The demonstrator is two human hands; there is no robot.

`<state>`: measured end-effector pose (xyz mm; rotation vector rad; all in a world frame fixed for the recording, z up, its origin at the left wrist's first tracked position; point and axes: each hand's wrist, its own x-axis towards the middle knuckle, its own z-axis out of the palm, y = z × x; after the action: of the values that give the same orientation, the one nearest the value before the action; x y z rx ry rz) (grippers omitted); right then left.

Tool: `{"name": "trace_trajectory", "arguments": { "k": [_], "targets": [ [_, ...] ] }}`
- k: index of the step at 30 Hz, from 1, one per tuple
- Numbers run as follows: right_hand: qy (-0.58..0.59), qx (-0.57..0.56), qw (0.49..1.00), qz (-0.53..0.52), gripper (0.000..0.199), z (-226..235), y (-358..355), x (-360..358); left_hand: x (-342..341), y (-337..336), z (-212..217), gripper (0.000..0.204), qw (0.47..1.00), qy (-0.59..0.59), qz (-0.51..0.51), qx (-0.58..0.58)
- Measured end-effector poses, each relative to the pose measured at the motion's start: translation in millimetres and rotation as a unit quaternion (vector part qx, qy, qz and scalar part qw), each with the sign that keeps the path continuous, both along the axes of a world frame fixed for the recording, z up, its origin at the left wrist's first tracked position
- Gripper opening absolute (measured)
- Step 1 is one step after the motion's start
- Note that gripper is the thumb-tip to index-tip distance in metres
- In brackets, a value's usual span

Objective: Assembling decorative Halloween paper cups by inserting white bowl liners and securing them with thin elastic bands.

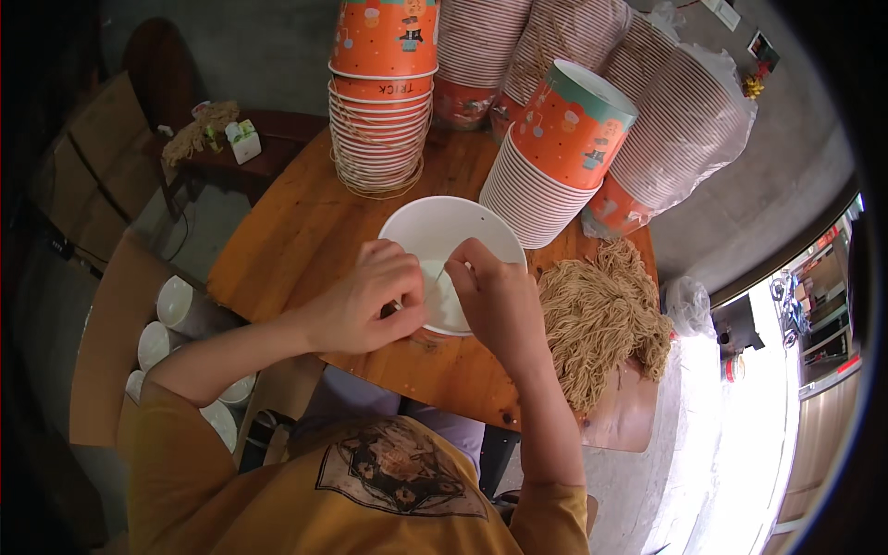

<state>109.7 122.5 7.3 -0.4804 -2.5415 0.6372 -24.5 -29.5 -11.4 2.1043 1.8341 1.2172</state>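
Over the white bucket (462, 220) on the tabletop (282, 236), a thin strand (437, 277) is pinched by the right grip (499, 294); at the bucket's left, whether anything is pinched by the curled left grip (375, 291) cannot be told.

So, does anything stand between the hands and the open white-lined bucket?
Nothing visible does: the left hand and right hand reach over the bucket. The nearest bucket stack stands beyond it and the tan string pile lies to its right, neither in between.
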Motion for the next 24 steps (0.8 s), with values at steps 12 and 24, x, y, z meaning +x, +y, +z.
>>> {"name": "trace_trajectory", "arguments": {
  "k": [12, 24],
  "targets": [
    [0.010, -0.033, 0.999, 0.002, 0.013, 2, 4, 0, 13, 14, 10, 0.012, 0.986, 0.028, 0.138, -0.086],
    [0.020, -0.138, 0.976, 0.166, 0.015, 17, 3, 21, 10, 9, 18, 0.015, 0.985, -0.031, 0.093, -0.145]
  ]
}}
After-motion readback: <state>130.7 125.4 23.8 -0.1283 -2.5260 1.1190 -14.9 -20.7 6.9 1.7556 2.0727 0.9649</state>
